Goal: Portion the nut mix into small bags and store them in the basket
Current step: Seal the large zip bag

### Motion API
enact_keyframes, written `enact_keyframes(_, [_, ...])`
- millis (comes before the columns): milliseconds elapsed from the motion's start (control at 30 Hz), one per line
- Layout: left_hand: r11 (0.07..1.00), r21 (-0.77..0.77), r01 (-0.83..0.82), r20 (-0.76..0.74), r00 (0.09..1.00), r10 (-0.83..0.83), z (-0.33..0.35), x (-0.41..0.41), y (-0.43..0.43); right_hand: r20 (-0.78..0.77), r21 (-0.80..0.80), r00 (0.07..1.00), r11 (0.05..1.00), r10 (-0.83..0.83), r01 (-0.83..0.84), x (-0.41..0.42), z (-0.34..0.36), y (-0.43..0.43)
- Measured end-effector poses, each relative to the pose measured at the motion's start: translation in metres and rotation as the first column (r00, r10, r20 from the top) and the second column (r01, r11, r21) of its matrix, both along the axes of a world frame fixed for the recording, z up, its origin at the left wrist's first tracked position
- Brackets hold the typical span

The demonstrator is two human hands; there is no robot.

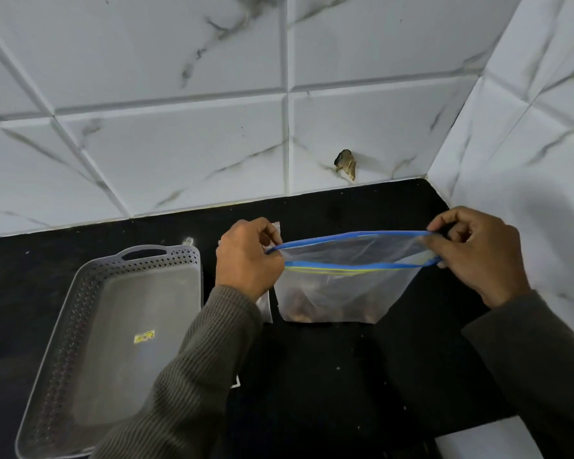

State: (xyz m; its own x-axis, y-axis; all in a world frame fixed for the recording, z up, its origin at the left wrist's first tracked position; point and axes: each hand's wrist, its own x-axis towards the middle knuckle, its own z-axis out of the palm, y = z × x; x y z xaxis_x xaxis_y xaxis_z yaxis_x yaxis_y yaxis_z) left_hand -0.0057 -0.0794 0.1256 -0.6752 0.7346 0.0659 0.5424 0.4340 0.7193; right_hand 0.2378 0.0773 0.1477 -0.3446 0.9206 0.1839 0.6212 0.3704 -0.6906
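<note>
Gaping blue-zippered clear bag [338,293], nuts inside

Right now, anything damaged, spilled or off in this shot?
Yes: a ragged brown hole in the wall tile just above the counter, looks chipped. Nothing spilled. Both hands, left hand and right hand, hold the zip bag open; the basket sits level.

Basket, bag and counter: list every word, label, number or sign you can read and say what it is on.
No text here can be read.
Yellow sticker on the floor of the basket: it has dark print, but too small and blurred to read.
Zip bag held by the left hand and right hand: coloured strips only, no print visible.
</note>
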Motion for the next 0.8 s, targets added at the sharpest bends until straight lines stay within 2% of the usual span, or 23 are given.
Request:
enact_keyframes(67, [1.0,0.017,0.007,0.156,0.988,-0.01,-0.001,-0.006,-0.003,0.018,0.003,1.0,1.0,0.008,-0.008,0.002,-0.001,0.0])
enact_keyframes(133, [0.995,0.098,0.019,0.368,0.928,-0.053,0.001,-0.009,-0.008,0.027,0.0,0.999,1.0,0.019,-0.019,0.002,0.002,-0.002])
enact_keyframes(200, [0.992,0.119,0.042,0.432,0.897,-0.089,0.002,-0.012,-0.011,0.003,-0.031,1.0,0.999,0.016,-0.016,0.003,0.004,-0.002])
enact_keyframes(333, [0.995,0.098,0.002,0.366,0.93,-0.038,0.002,-0.018,-0.006,-0.161,-0.239,0.987,0.971,-0.016,-0.023,0.006,0.005,0.004])
enact_keyframes(500, [0.991,0.127,-0.034,0.275,0.961,-0.002,-0.003,-0.009,0.006,-0.257,-0.271,0.963,0.963,-0.078,0.006,0.0,-0.007,0.003])
enact_keyframes(567, [0.982,0.188,-0.004,0.319,0.946,-0.057,-0.005,-0.006,0.003,-0.28,-0.272,0.959,0.962,-0.05,-0.03,-0.001,-0.009,0.002])
enact_keyframes(633, [0.967,0.251,0.054,0.414,0.897,-0.158,-0.006,-0.005,-0.006,-0.372,-0.363,0.928,0.925,-0.035,-0.111,0.0,-0.006,0.0])
enact_keyframes(667, [0.957,0.276,0.091,0.416,0.886,-0.204,-0.008,-0.006,-0.011,-0.437,-0.42,0.897,0.896,-0.062,-0.143,0.001,-0.005,0.0])
enact_keyframes(733, [0.934,0.292,0.205,0.281,0.915,-0.289,-0.015,-0.009,-0.022,-0.519,-0.463,0.847,0.871,-0.114,-0.166,0.004,-0.004,-0.001])
enact_keyframes(800, [0.911,0.268,0.313,0.127,0.926,-0.356,-0.025,-0.013,-0.027,-0.463,-0.39,0.886,0.905,-0.032,-0.171,0.011,-0.008,0.0])
